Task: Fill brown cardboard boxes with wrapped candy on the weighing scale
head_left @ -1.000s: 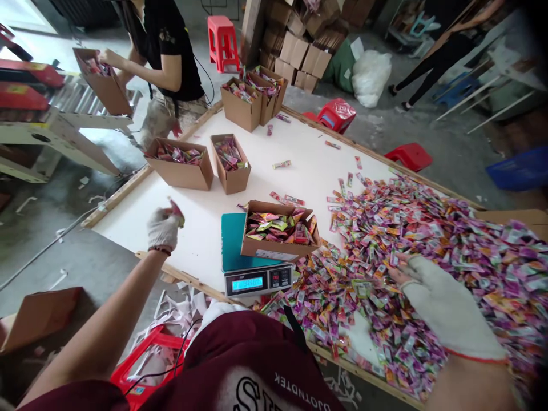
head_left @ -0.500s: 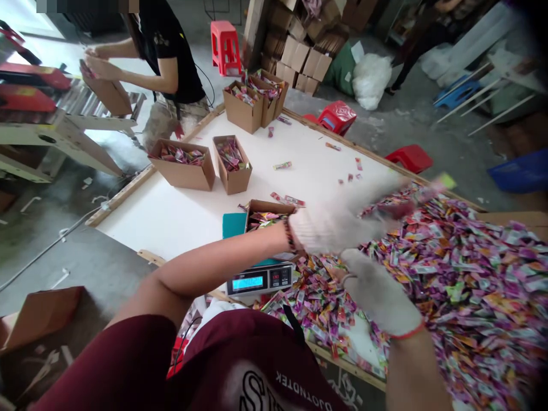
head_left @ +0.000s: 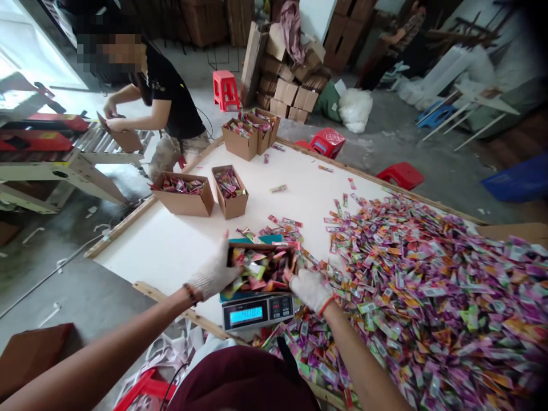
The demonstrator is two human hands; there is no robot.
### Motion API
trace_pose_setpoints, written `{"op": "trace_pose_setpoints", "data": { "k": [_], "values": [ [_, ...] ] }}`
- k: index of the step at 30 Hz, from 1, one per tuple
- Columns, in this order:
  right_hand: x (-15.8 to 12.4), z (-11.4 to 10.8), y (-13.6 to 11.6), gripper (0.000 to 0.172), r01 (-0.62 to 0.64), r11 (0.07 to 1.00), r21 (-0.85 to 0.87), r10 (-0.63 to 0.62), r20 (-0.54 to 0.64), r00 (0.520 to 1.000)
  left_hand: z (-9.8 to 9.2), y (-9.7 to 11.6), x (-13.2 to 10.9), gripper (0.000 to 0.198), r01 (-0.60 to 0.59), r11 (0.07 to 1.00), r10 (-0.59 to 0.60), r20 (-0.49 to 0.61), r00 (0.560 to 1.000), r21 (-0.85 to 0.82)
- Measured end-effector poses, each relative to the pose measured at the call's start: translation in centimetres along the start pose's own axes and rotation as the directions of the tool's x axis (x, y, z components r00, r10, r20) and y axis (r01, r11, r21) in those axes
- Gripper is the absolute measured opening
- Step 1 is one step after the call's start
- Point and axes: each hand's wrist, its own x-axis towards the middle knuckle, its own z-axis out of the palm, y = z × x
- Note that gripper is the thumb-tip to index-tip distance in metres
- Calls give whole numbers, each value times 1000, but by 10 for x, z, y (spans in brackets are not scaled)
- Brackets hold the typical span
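A cardboard box (head_left: 262, 246) full of small colourful wrapped packets (head_left: 257, 268) sits on the teal platform of a digital scale (head_left: 257, 311) with a lit blue display. My left hand (head_left: 215, 273), in a whitish work glove, grips the box's left end, its thumb and fingers around the rim. At the right end my right hand (head_left: 310, 285), gloved with bare fingertips, holds the edge, with some fingers reaching over the rim. The undersides of both hands' grips are partly hidden. Right of the scale spreads a large heap of similar packets (head_left: 411, 274).
Several filled cartons stand on the white table (head_left: 171, 245), among them a long carton (head_left: 182, 197) and a narrow carton (head_left: 231, 194). A wooden rim edges the table. Beyond it are a red stool (head_left: 225, 91) and a person in black (head_left: 162, 97) handling cardboard beside a roller conveyor.
Both hands have come back from the heap at the right and taken hold of the box on the scale. Packets now lie beside the box. The head view has tilted upward.
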Motion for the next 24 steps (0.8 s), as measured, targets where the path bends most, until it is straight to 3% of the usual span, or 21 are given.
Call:
{"op": "trace_pose_setpoints", "data": {
  "k": [3, 6, 9, 12, 14, 18, 21, 24],
  "values": [
    [-6, 48, -39, 41, 98, 988, 123, -117, 161, 980, -42, -57, -12, 60, 161, 979, -148, -107, 983, 122],
    [-12, 92, -79, 62, 185, 937, 295, -274, 299, 914, -105, -117, 2, 19, 232, 929, -200, -135, 970, 289],
    [-15, 119, -95, 79, 220, 940, 261, -307, 369, 877, -168, -163, 28, 16, 295, 899, -257, -157, 954, 322],
    [-14, 130, -76, 71, 207, 962, 179, -263, 390, 882, -206, -192, 63, 17, 337, 871, -298, -162, 941, 357],
    [-11, 130, -51, 58, 136, 983, 119, -169, 342, 924, -214, -207, 89, 24, 339, 858, -299, -162, 940, 386],
    [9, 110, -15, 39, -5, 994, -113, 18, 112, 994, -205, -233, 130, 41, 353, 845, -324, -139, 936, 403],
    [49, 88, -15, 34, -30, 971, -236, 31, -3, 1000, -199, -244, 139, 44, 372, 859, -350, -127, 928, 352],
    [103, 86, -32, 38, -55, 931, -360, 37, -59, 998, -200, -246, 134, 41, 419, 876, -391, -157, 907, 238]
  ]
}}
